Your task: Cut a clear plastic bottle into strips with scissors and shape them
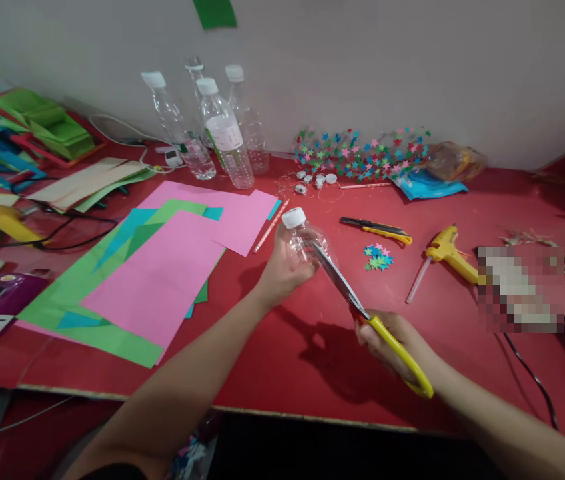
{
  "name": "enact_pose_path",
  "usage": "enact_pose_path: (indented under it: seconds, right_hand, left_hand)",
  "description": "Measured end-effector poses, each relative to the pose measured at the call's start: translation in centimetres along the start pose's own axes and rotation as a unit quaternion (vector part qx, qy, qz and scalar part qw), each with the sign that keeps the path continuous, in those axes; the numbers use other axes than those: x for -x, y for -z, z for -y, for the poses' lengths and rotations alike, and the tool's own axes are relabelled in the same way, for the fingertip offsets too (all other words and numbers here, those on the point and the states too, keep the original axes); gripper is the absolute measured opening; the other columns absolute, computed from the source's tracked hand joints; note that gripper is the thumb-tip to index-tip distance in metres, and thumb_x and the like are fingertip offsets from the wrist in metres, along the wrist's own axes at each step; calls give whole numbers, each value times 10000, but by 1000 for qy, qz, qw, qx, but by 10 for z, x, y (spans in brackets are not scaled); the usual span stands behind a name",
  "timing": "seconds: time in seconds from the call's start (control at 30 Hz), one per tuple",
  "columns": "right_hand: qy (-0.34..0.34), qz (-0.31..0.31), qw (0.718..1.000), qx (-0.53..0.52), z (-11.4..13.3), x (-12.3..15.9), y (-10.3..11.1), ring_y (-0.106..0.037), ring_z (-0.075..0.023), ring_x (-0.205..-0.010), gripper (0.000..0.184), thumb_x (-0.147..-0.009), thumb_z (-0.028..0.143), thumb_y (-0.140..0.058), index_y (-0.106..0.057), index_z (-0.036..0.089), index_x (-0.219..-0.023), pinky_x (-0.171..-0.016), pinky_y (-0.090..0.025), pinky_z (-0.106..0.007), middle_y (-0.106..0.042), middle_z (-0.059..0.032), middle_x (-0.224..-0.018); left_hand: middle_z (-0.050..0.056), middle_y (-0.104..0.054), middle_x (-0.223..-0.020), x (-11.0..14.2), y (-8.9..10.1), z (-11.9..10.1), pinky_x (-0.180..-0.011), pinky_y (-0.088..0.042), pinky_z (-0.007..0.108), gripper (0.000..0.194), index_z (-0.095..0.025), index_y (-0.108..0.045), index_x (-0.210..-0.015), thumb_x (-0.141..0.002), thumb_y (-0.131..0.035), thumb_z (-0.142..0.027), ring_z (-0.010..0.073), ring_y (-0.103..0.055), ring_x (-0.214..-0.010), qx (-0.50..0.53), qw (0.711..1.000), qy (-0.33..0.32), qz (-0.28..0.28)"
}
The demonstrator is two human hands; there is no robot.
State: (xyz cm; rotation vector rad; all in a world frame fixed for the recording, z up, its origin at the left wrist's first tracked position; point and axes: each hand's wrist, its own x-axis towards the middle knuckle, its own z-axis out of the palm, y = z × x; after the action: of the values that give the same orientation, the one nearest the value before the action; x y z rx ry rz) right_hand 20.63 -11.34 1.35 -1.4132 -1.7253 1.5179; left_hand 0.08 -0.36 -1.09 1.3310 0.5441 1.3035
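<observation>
My left hand (282, 270) is wrapped round the clear top part of a plastic bottle (307, 243), which has a white cap (293, 217). Yellow-handled scissors (342, 280) are in my right hand (387, 340), their blades pointing up and left against the bottle piece. Whether the blades cut into the plastic or only touch it, I cannot tell. Beyond my hands lie a box cutter (377, 230) and a small pile of paper stars (378, 257). A pink-striped stick (271, 227) rests left of the bottle piece.
Pink paper (162, 267) and green sheets cover the red table's left side. Several plastic bottles (227, 137) stand by the wall, near a star-covered clear cylinder (357, 153). At right lies a yellow glue gun (450, 253) with a cord; another glue gun (5, 220) is far left.
</observation>
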Motion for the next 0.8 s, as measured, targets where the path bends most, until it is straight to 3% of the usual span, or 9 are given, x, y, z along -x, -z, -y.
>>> enact_pose_path:
  seconds: [0.2,0.5,0.8]
  right_hand:
    - [-5,10,1000,-8,-4,1,1,-285,-75,-454,547,-892,726,-380,-398,215,-699,-429,-218,-231,-349,64,-523]
    - [5,-14,999,31,5,1,1,-266,-80,-493,569,-843,727,-469,-354,220,-613,-447,-223,-238,-325,54,-549]
    - [-9,6,1000,-17,0,3,1,-289,-71,-454,558,-882,736,-388,-398,213,-688,-418,-223,-230,-364,58,-536]
  left_hand:
    - [28,-501,-1134,3,-3,-4,-905,-533,349,569,-300,-385,-1170,-737,-744,-221,145,-580,-990,-10,999,26,16]
    - [21,-509,-1113,2,-2,-8,-936,-512,396,542,-300,-391,-1140,-726,-717,-175,162,-569,-1023,-24,1000,14,13]
    - [37,-518,-1118,4,-1,-5,-993,-475,467,585,-288,-381,-1156,-686,-686,-119,204,-588,-1040,-100,994,-23,44]
